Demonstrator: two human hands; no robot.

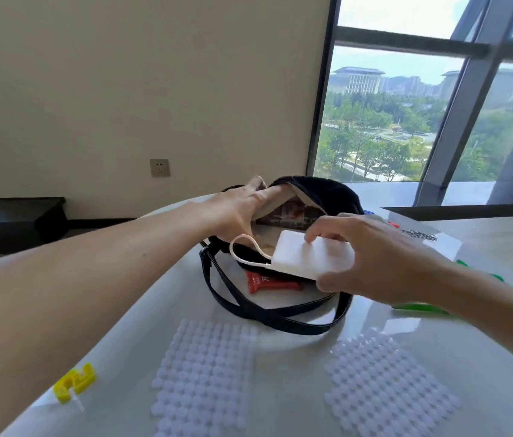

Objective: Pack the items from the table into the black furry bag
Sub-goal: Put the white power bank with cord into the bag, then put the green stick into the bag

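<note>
Nearest on the glossy white table (289, 380): two white studded sheets, left (204, 373) and right (387, 386), lying flat. A yellow plastic clip (75, 381) sits at the near-left edge.

Beyond them, the bag's black straps (267, 313) loop across the surface, with a red packet (269, 283) lying inside the loop, just in front of the bag. A green object (419, 307) lies to the right, partly hidden by the forearm.

Right hand (371, 260): gripping a white power bank (311, 257) – fingers on top, thumb beneath. The unit is held off the table at the near rim of the bag mouth; its white loop cord (245, 247) hangs to the left.

Left hand (236, 212): fingers curled over the rim of the black furry bag (321, 190), holding the mouth open. A printed packet (289, 212) is visible inside.

Farther back: a metal chain (419, 235) on the table, a wall socket (160, 167), a window (406, 105).
</note>
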